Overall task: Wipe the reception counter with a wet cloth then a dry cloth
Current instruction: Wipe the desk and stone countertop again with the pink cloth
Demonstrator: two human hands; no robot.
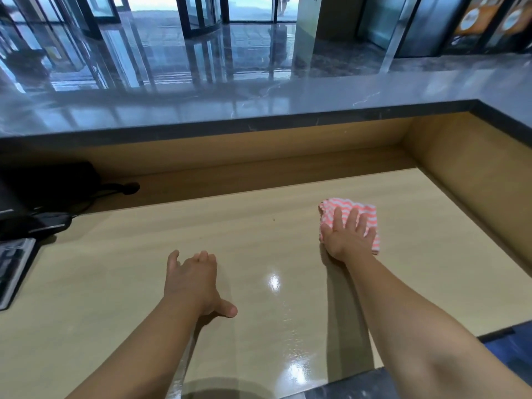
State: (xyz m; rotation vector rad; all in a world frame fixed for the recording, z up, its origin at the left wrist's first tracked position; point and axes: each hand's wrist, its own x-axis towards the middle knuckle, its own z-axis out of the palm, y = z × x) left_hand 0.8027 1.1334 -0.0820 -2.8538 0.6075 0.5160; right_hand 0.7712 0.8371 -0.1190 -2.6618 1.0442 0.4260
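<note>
Bare counter (253, 243) between the hands; black devices (34, 208) crowd its left edge

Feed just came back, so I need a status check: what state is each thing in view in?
right hand, flat, fingers straight, pressing the cloth.
cloth, folded, flat on the desk under the right hand.
left hand, empty, fingers relaxed, low over the desk.
desk, glossy streaks between the arms; wet or not, cannot tell.
upper counter, glossy, reflecting the lobby.

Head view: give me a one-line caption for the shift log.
Right hand presses a pink-striped cloth flat on the wooden counter; left hand open, holding nothing.
</note>
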